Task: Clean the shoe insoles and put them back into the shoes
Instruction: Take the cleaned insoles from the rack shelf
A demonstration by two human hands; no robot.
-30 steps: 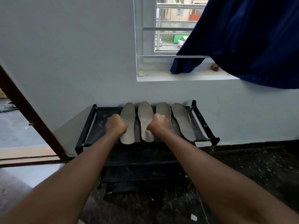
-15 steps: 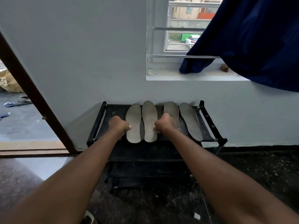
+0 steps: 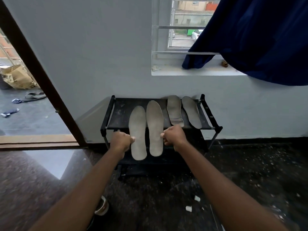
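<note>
The insoles (image 3: 155, 127) in the fingers (image 3: 162, 135) were dull grey, spare insoles (image 3: 174, 110) past them too; rack (image 3: 120, 112) was black, curtain (image 3: 258, 39) navy, floor (image 3: 250, 172) dark with pale speckles.

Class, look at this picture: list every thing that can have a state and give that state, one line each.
left hand, grips leftmost insole at its edge
right hand, grips second insole at its edge
leftmost insole, held, heel end overhanging the rack front
second insole, held, heel end overhanging too
third insole, lying on rack
fourth insole, lying on rack
curtain, drawn aside, draped over sill

Head-worn, facing forward-down (wide-angle).
</note>
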